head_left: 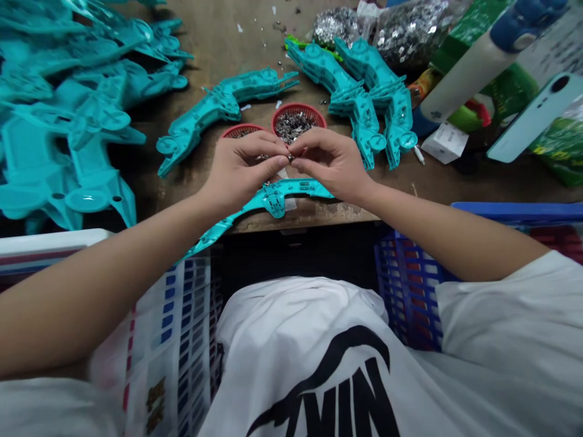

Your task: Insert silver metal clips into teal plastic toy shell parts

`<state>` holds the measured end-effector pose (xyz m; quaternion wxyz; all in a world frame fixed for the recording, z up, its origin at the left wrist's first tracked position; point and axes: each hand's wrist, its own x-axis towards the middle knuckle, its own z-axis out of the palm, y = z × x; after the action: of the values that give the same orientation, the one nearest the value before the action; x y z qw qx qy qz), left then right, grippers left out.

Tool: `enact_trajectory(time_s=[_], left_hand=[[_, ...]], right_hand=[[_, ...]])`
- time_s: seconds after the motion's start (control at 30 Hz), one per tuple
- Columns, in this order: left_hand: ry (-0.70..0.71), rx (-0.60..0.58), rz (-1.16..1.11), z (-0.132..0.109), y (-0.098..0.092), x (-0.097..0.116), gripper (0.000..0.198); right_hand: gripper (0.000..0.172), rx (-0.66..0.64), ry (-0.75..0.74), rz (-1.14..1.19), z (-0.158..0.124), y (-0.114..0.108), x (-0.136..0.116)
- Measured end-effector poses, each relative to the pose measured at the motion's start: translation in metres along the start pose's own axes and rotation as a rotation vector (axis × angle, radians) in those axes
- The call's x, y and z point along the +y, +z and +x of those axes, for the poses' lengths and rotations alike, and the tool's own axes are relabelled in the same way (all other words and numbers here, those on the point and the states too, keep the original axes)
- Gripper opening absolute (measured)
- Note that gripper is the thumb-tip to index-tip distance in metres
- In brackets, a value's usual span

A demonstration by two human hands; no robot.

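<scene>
My left hand (248,167) and my right hand (334,162) meet fingertip to fingertip above the table's near edge. Pinched between both is a tiny metal piece (290,157), too small to make out well. Just behind them stand two red baskets of small metal parts, one (298,124) in plain sight, the other (241,130) partly covered by my left hand. Under my hands a curved teal plastic part (276,200) lies along the table edge, its left end jutting past it.
Teal parts (68,121) are heaped at the left. Another teal part (223,106) lies behind my left hand, two more (350,91) behind my right. Bags of metal pieces (405,30), a bottle (469,73) and a phone (532,118) are at the right. Plastic crates (407,285) flank my lap.
</scene>
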<state>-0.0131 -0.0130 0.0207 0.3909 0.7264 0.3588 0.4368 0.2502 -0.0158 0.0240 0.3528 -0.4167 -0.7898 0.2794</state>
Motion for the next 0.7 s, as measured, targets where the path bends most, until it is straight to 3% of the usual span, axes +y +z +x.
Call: enact_trajectory(time_s=[0.2, 0.37, 0.53, 0.7], left_hand=[[-0.05, -0.004, -0.108, -0.008, 0.017, 0.001, 0.06], [-0.06, 0.01, -0.216, -0.005, 0.017, 0.008, 0.046], [-0.094, 0.002, -0.179, -0.005, 0.014, 0.009, 0.044], [-0.134, -0.003, -0.085, -0.001, 0.013, -0.008, 0.047]], right_hand=[[0.044, 0.04, 0.032, 0.08, -0.005, -0.002, -0.004], [0.039, 0.02, 0.019, 0.207, -0.004, -0.002, -0.002], [0.034, -0.01, 0.068, 0.257, -0.002, -0.002, 0.003], [0.038, -0.035, 0.116, 0.157, 0.001, -0.009, 0.002]])
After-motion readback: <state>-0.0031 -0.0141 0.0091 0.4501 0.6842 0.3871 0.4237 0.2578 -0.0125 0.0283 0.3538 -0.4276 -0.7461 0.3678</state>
